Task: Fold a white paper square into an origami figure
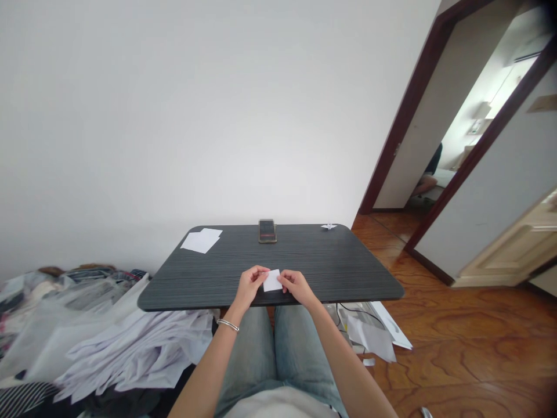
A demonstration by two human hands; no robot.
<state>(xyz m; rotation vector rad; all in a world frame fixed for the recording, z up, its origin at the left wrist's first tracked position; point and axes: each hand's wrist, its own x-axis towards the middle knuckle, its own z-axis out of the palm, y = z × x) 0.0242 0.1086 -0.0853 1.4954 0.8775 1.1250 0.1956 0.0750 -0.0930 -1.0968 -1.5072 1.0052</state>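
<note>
A small folded white paper (272, 281) lies at the near edge of a dark wood-grain table (339, 267). My left hand (249, 285) pinches its left side and my right hand (297, 285) pinches its right side. A silver bracelet (228, 325) sits on my left wrist. Both forearms reach up from my lap.
A phone (267, 230) stands at the table's far edge, a stack of white sheets (201, 240) at the far left, a small folded paper figure (329, 226) at the far right. White fabric and papers (130, 348) pile left of my legs; papers (374, 331) lie on the floor right. A doorway (452, 151) opens at right.
</note>
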